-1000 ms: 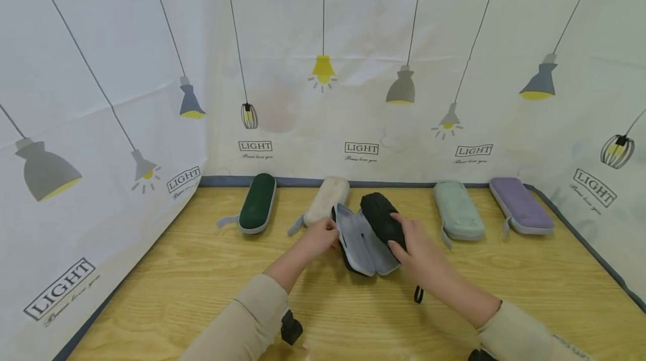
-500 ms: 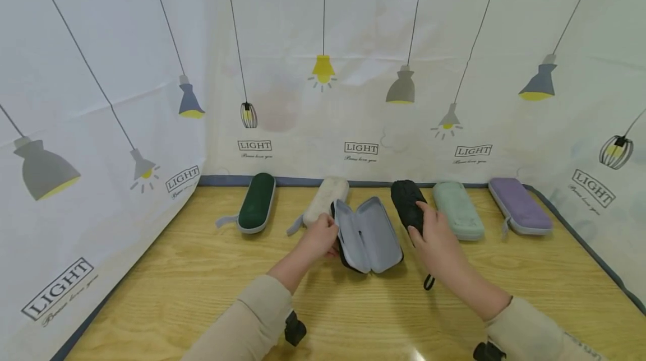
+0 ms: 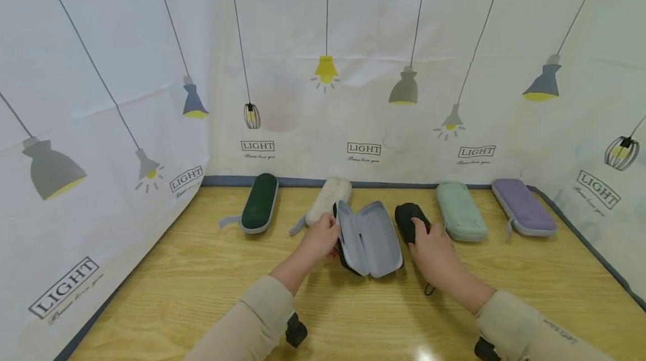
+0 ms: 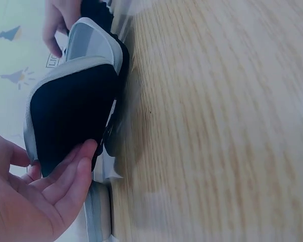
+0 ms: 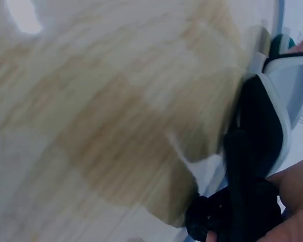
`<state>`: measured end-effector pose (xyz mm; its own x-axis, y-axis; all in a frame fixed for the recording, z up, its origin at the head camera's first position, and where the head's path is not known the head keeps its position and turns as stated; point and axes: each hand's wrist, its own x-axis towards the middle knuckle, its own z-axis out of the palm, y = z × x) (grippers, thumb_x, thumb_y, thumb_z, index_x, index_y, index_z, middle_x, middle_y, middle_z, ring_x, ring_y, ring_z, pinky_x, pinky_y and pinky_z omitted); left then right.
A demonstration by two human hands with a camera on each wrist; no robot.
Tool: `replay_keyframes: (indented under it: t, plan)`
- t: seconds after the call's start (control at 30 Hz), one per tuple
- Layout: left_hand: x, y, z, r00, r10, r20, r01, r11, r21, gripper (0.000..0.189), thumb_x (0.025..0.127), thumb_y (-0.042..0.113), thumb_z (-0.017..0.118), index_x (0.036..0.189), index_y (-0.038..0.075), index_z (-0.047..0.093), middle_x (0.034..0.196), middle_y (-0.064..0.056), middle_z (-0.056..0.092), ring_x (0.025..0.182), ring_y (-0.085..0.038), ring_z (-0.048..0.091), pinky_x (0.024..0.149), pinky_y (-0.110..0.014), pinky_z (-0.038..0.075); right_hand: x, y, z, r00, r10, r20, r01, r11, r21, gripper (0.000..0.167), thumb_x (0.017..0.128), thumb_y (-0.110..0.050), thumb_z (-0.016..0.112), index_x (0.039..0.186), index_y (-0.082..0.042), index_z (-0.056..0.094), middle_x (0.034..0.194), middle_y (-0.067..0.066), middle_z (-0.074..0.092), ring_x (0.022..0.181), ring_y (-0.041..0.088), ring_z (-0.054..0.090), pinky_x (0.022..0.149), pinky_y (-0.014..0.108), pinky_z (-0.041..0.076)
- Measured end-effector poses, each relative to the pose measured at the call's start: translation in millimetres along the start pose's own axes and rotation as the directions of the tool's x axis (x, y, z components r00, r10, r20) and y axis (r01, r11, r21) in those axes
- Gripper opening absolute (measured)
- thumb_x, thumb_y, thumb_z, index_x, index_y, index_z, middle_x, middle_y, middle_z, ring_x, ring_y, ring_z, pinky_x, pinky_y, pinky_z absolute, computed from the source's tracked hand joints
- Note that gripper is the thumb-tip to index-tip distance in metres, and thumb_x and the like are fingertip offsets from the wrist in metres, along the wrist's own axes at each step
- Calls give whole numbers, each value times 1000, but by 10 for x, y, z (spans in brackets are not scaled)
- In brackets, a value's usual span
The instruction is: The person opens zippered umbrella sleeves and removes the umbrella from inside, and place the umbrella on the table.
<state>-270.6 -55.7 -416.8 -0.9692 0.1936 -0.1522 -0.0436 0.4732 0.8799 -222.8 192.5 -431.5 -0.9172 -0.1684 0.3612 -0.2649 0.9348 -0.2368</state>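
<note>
An unzipped black case [image 3: 383, 237] with a pale grey lining stands spread wide on the table, nothing inside it. My left hand [image 3: 319, 237] pinches its left half by the edge, thumb on the rim and fingers against the black outer side, as the left wrist view shows. Just right of the case, my right hand [image 3: 436, 254] grips a folded black umbrella [image 3: 410, 220] from above. Its thin wrist strap [image 3: 429, 289] hangs out toward the near side. In the right wrist view the umbrella [image 5: 252, 209] is partly hidden by the hand and a dark band.
Along the back edge lie closed zip cases: dark green [image 3: 259, 204], cream [image 3: 328, 195] behind my left hand, mint [image 3: 461, 212] and purple [image 3: 525, 207] on the right. A lamp-printed white cloth [image 3: 303, 30] walls the table's back and sides.
My right hand has carried the umbrella out from over the case to the right and lowered it beside the case. The left hand keeps its hold on the case.
</note>
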Motion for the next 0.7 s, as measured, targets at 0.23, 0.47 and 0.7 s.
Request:
replay_keyframes:
  t: [0.23,0.47,0.7]
  plan:
    - [-8,-9,19,1000,18,-7,-18,1000,22,21,104,20,38,117,6,48,77,-15,54,63,-35,64,58,-42,54,-56,31,15,990,4,143,-6,1000,11,57,87,-10,74,136,2,48,113,42,42,80,46,58,61,48,52]
    - [17,-34,56,1000,-22,-8,21,1000,-10,26,104,21,43,124,5,46,80,-15,54,62,-32,63,58,-42,54,-53,81,-149,953,-46,300,39,999,29,77,79,-14,81,144,-1,43,139,38,31,110,56,49,80,57,49]
    - [-16,-67,88,999,-32,39,35,996,-80,70,90,19,71,142,9,27,111,-20,55,68,-28,61,59,-42,54,-18,213,-309,876,-219,430,272,960,-63,88,69,-17,89,145,-6,45,153,22,30,129,52,36,86,60,46]
